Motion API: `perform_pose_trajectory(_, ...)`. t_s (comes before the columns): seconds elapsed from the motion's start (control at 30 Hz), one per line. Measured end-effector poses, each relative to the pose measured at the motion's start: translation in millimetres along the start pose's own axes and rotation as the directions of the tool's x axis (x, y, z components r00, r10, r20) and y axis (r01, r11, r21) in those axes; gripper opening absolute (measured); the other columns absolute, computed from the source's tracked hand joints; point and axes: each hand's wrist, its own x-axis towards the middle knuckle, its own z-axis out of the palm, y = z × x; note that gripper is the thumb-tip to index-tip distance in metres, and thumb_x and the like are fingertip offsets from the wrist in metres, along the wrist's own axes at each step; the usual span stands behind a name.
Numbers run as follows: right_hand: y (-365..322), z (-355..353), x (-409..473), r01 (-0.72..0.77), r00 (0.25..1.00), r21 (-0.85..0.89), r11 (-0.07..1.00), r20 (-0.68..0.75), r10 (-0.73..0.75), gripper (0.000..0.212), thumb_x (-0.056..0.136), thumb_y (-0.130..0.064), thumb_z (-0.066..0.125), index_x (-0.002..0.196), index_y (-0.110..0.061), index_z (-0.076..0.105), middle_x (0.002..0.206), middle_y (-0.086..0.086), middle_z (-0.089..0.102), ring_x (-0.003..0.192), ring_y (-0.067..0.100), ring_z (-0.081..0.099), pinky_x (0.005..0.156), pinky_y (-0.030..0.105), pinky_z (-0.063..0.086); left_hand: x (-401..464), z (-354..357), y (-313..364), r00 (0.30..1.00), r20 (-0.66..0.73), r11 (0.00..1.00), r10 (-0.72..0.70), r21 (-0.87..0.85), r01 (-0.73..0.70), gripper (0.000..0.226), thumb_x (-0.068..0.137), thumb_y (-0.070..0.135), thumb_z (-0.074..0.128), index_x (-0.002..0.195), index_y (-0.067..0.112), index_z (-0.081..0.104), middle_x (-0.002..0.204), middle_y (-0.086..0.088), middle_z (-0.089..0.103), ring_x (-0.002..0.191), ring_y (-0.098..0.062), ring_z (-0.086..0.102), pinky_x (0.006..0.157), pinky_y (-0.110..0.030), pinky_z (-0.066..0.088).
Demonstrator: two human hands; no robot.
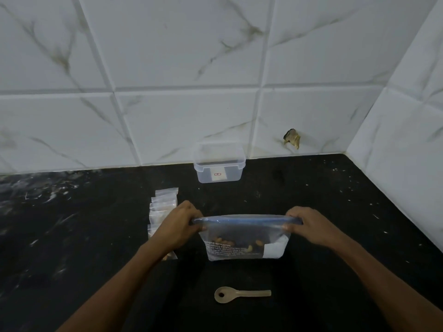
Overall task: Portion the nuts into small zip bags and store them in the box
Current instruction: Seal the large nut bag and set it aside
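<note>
A large clear zip bag (244, 238) with a blue zip strip stands upright on the black counter, with mixed nuts (236, 243) low inside it. My left hand (178, 226) pinches the left end of the zip strip. My right hand (309, 225) pinches the right end. A row of several small zip bags (164, 207) lies to the left, partly hidden behind my left hand and forearm. The clear plastic box (219, 164) stands open, without a lid, at the back against the wall.
A beige spoon (241, 294) lies on the black counter (335, 212) in front of the bag, its bowl to the left. White marbled tile walls close the back and right sides. A chipped hole (292, 138) marks the back wall.
</note>
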Motion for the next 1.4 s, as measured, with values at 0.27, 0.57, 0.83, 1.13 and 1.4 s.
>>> perform_pose_trajectory(0.27,13,-31,-9,-0.067,0.966,0.106,0.992,-0.244,0.091,0.009,0.09,-0.017,0.062,0.091,-0.026,0.061,0.087,-0.006,0.062,0.078,0.007,0.06,0.065,0.021,0.042,30,10,36,0.994,-0.093,0.919,-0.053,-0.394,0.012,0.009,0.093,0.019,0.063,0.09,0.027,0.064,0.093,0.006,0.068,0.087,-0.003,0.065,0.076,-0.02,0.05)
perform_pose_trajectory(0.57,58,-56,-31,-0.176,0.878,0.205,0.963,-0.409,0.248,0.01,0.089,-0.007,0.062,0.091,-0.016,0.062,0.084,-0.001,0.062,0.078,0.012,0.059,0.063,0.022,0.039,81,34,83,0.996,-0.067,0.859,-0.059,-0.511,0.016,0.008,0.093,0.016,0.063,0.098,0.022,0.066,0.093,0.006,0.069,0.087,-0.005,0.064,0.072,-0.016,0.046)
perform_pose_trajectory(0.83,79,-35,-33,-0.342,0.848,0.258,0.904,-0.331,0.415,0.016,0.088,-0.007,0.063,0.097,-0.019,0.059,0.096,0.004,0.061,0.093,0.022,0.061,0.075,0.03,0.046,89,58,89,0.993,0.032,0.815,-0.114,-0.568,0.112,0.007,0.095,0.016,0.061,0.098,0.022,0.063,0.095,0.005,0.066,0.085,-0.005,0.063,0.071,-0.018,0.047)
perform_pose_trajectory(1.13,15,-59,-8,-0.221,0.807,0.201,0.954,-0.511,0.295,0.049,0.092,-0.023,0.061,0.138,-0.019,0.047,0.144,0.006,0.043,0.128,0.023,0.044,0.098,0.038,0.038,89,46,67,0.985,0.152,0.856,-0.078,-0.496,0.145,0.04,0.096,0.01,0.056,0.134,0.019,0.053,0.127,0.0,0.061,0.114,-0.009,0.058,0.098,-0.027,0.048)
perform_pose_trajectory(1.4,-59,-52,103,-0.027,0.932,0.752,0.659,-0.219,0.288,0.051,0.098,-0.049,0.04,0.137,-0.017,0.047,0.135,0.004,0.053,0.128,0.02,0.047,0.109,0.041,0.037,105,-11,3,0.906,-0.181,0.781,-0.383,-0.587,0.213,0.035,0.098,0.012,0.051,0.133,0.013,0.057,0.119,-0.004,0.065,0.09,-0.006,0.063,0.071,-0.018,0.048)
